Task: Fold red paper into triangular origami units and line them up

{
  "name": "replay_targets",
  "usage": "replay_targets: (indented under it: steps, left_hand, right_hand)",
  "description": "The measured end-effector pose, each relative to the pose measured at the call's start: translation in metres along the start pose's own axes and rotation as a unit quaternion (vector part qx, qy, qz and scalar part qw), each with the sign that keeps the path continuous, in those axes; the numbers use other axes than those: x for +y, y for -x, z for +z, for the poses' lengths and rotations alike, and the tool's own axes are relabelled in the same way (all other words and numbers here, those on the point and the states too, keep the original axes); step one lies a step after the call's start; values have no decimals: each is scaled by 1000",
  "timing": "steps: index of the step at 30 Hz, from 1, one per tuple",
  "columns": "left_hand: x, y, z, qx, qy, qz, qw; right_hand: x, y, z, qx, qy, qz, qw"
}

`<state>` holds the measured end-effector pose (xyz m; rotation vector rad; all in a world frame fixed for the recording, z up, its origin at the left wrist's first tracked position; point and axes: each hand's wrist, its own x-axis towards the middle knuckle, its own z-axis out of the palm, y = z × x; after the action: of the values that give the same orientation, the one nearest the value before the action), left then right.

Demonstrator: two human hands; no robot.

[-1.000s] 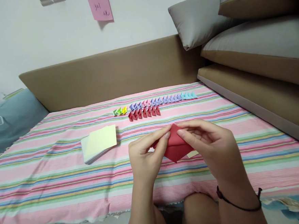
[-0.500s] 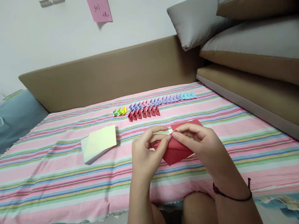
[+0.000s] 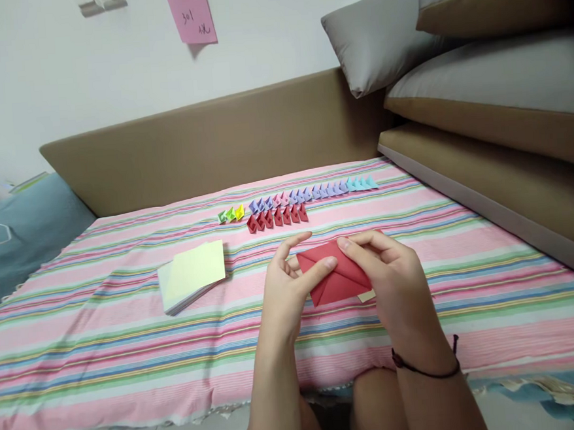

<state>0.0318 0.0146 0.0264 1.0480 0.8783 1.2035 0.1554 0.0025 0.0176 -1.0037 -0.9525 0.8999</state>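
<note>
Both of my hands hold a folded red paper (image 3: 338, 277) just above the striped cloth (image 3: 129, 344). My left hand (image 3: 290, 293) pinches its left side, thumb on top of the paper. My right hand (image 3: 394, 279) grips the right side, with a dark cord around that wrist. A diagonal crease runs across the red paper. A pale yellow scrap (image 3: 367, 296) peeks out below it.
A stack of pale yellow paper sheets (image 3: 193, 274) lies to the left. Behind are two rows of small folded pieces: several red ones (image 3: 277, 217) and a longer row of green, purple, pink and blue ones (image 3: 305, 194). Cushions (image 3: 481, 116) are stacked on the right.
The red paper has been flattened and folded shut; my thumbs moved from its top edge onto its face. Both hands have shifted slightly forward.
</note>
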Motion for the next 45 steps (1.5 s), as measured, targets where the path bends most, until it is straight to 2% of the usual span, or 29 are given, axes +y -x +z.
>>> replay_targets:
  steps: [7, 22, 35, 43, 45]
  left_hand:
    - [-4, -2, 15, 85, 9, 6, 996]
    - [-11, -5, 8, 57, 42, 9, 997]
    - [-16, -10, -1, 99, 37, 61, 992]
    - [-12, -11, -2, 99, 116, 39, 988]
    - [-11, -10, -2, 91, 90, 39, 991]
  right_hand:
    - [8, 0, 7, 49, -46, 16, 998]
    - [19, -6, 5, 71, -52, 12, 996]
    - [21, -8, 4, 58, -60, -2, 997]
    - [20, -8, 4, 58, -39, -10, 998]
    - [20, -8, 4, 57, -44, -7, 997]
